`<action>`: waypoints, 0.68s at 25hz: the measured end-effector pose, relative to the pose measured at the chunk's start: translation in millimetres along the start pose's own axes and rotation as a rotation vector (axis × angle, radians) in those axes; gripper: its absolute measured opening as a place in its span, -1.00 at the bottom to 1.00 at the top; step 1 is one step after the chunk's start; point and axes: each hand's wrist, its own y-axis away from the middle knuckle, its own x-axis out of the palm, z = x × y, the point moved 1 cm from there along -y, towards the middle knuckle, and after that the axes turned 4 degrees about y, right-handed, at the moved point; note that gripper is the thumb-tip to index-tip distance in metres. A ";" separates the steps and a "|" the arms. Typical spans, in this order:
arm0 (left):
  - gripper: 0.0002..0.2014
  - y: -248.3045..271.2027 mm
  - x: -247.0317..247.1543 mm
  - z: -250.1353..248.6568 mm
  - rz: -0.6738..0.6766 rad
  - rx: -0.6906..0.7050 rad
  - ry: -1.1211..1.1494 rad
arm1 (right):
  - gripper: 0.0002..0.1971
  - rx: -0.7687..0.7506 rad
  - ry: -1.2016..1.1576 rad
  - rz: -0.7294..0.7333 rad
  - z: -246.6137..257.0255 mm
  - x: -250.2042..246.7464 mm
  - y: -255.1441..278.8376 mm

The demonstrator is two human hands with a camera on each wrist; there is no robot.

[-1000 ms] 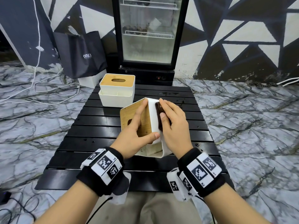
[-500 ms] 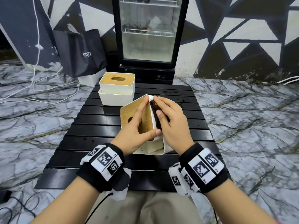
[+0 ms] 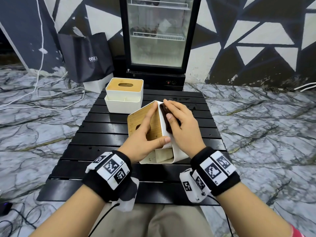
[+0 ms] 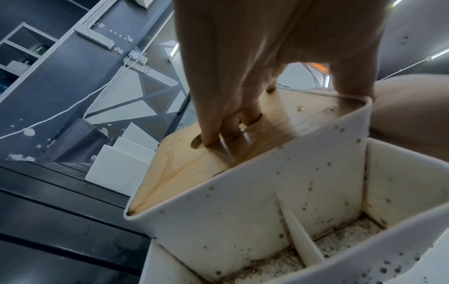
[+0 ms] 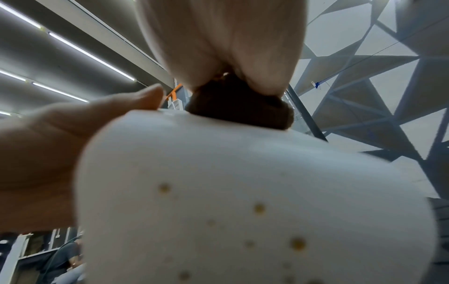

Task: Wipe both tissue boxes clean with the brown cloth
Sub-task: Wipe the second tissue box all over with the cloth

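A white tissue box point(image 3: 177, 153) with a wooden lid point(image 3: 142, 117) is tilted up over the black table, its speckled white wall point(image 4: 243, 201) facing me. My left hand point(image 3: 145, 134) grips it, fingers hooked into the lid's slot point(image 4: 226, 132) and thumb over the white edge. My right hand point(image 3: 181, 127) holds the folded brown cloth point(image 3: 166, 119) against the box's white side point(image 5: 243, 192), where the cloth point(image 5: 239, 107) sits under the fingers. A second tissue box point(image 3: 124, 94) stands upright at the table's far left.
The black slatted table point(image 3: 106, 134) stands on a marble floor. Behind it are a glass-door fridge point(image 3: 157, 35), a dark bag point(image 3: 87, 57) and white cables point(image 3: 51, 89) at the left. More cables point(image 3: 15, 218) lie near my left arm.
My right hand has slid the brown cloth up the white side toward the box's far top corner. The left hand's grip has not changed.
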 end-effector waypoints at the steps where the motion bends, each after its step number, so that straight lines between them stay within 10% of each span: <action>1: -0.07 0.5 -0.3 -0.1 -0.003 0.000 0.006 | -0.62 0.017 0.004 0.006 -3.5 -1.0 -3.3; 17: -0.14 1.5 -1.9 -6.0 -0.035 -0.034 0.120 | -0.60 0.020 0.059 -0.064 -22.4 5.9 65.9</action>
